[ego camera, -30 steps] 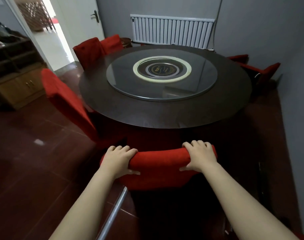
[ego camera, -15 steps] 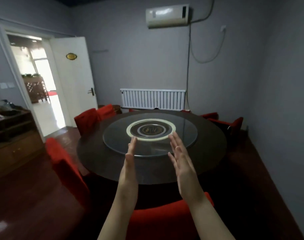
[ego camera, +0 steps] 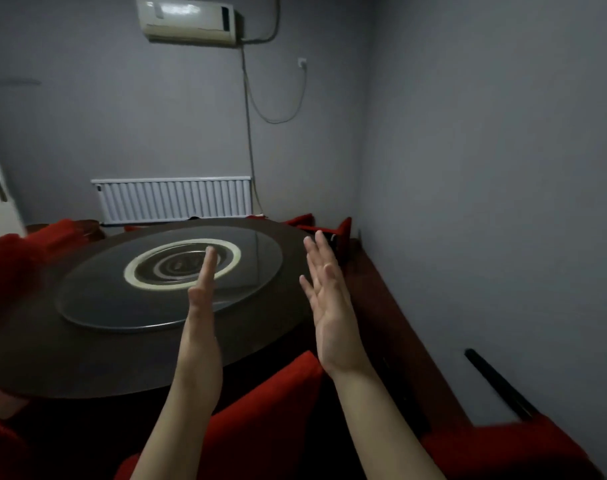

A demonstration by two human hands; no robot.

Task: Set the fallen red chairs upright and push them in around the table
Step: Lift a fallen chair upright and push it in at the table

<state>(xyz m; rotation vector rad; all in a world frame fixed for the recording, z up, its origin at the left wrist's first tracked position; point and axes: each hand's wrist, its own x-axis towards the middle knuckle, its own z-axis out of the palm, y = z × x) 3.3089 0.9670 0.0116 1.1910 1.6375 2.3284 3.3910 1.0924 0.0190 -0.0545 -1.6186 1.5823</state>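
My left hand [ego camera: 202, 292] and my right hand [ego camera: 329, 299] are raised in front of me over the near edge of the round dark table [ego camera: 45, 355], palms facing each other, fingers straight, holding nothing. Below my wrists a red chair [ego camera: 270, 410] stands upright, pushed against the table edge. More red chairs stand at the table's left [ego camera: 11, 268]. At the far right corner two red chairs [ego camera: 341, 228] lie tipped beside the table. Another red chair part [ego camera: 509, 448] shows at the bottom right.
A glass turntable [ego camera: 97, 299] with a white ring sits mid-table. A white radiator [ego camera: 173, 200] and an air conditioner [ego camera: 187, 20] hang on the far wall. The grey right wall [ego camera: 485, 202] leaves a narrow strip of red floor [ego camera: 392, 313]. A black bar [ego camera: 496, 382] lies on the floor by that wall.
Both hands let go of the near chair's backrest and rose over the table with fingers straight. My view lifted and turned right toward the wall corner.
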